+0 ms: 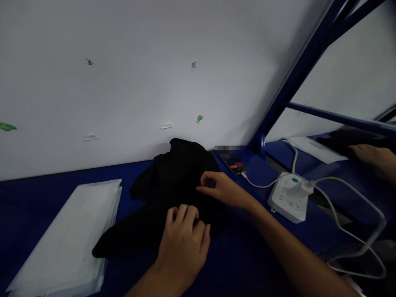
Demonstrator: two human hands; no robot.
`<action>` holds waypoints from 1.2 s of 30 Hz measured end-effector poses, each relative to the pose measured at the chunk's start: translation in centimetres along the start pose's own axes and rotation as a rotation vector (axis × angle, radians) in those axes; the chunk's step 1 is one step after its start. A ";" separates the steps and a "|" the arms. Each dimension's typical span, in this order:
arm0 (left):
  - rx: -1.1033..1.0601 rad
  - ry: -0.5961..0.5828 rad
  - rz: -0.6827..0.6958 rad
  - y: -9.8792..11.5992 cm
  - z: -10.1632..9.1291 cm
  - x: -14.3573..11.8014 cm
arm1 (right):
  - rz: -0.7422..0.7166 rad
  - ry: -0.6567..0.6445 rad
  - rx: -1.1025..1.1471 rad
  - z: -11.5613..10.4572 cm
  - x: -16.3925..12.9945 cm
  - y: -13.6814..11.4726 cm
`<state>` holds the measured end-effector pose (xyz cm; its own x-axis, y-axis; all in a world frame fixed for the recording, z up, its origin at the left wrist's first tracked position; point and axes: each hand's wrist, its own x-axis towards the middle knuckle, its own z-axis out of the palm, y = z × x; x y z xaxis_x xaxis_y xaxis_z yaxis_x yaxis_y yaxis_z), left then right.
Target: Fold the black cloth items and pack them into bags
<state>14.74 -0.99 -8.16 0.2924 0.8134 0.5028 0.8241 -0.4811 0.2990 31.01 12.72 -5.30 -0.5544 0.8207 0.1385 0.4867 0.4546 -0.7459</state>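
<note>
A black garment (pixel 182 173) lies bunched on the blue tabletop (pixel 247 255), with a long sleeve-like part reaching toward the lower left. My left hand (pixel 184 243) rests on its near side, fingers curled down into the dark cloth. Over its right side, my right hand (pixel 221 187) is closed in a pinch, thumb and forefinger tips close together at the fabric. Folds are hard to make out in the dim light, and the left fingertips are partly hidden.
Flat white plastic bags (pixel 64 235) are stacked at the left. Behind the right hand lies a charging phone (pixel 232 165). A white power strip (pixel 289 198) with loose cables is at the right, near a blue metal frame (pixel 297 78). Another person's hand (pixel 374 154) touches dark cloth beyond it.
</note>
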 end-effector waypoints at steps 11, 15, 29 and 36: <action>-0.004 -0.103 -0.048 -0.5 0.6 -0.6 | 0.153 -0.023 -0.169 2.7 -0.9 -1.7; -0.061 -0.155 -0.036 -0.3 -0.3 -0.3 | 0.139 0.023 -0.187 2.6 -1.2 -1.9; -0.671 -0.290 -0.542 -2.3 -3.8 1.8 | -0.006 0.207 -0.521 3.2 -3.4 -5.5; -0.398 -0.305 -0.509 -3.8 -5.5 2.9 | -0.061 -0.248 0.322 2.9 -3.8 -5.8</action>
<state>9.81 1.41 -3.39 0.0892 0.9960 -0.0099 0.6717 -0.0527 0.7390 28.34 6.01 -3.37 -0.7405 0.6697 0.0566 0.2339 0.3358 -0.9124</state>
